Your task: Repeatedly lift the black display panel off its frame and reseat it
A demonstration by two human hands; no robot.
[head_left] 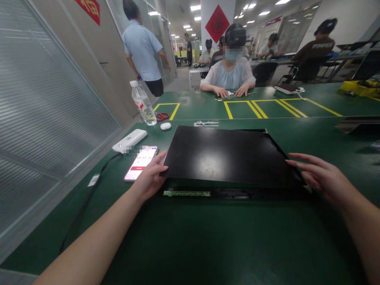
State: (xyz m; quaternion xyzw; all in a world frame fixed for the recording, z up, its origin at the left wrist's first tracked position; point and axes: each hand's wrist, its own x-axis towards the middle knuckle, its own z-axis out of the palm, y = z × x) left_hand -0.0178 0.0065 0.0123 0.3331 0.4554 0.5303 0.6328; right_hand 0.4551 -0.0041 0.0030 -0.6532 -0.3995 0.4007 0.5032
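A flat black panel (216, 154) with a glossy reflection lies tilted over a shallow black frame (249, 194), shifted toward its left side. The frame's front edge shows below the panel, with a green strip (187, 193) along it. My left hand (151, 178) is closed on the panel's left edge, thumb on top. At the right side my right hand (322, 176) holds the frame's edge; its upper fingers stretch across the rim and the lower ones curl beside it. The frame's inside is mostly hidden by the panel.
Left of the panel are a lit phone (142, 163), a white power bank (130, 140) with a black strap, a white earbud case (165, 126), a water bottle (143, 103) and red scissors (162, 116). Small metal strips (206, 124) lie behind. A person (230, 73) sits opposite.
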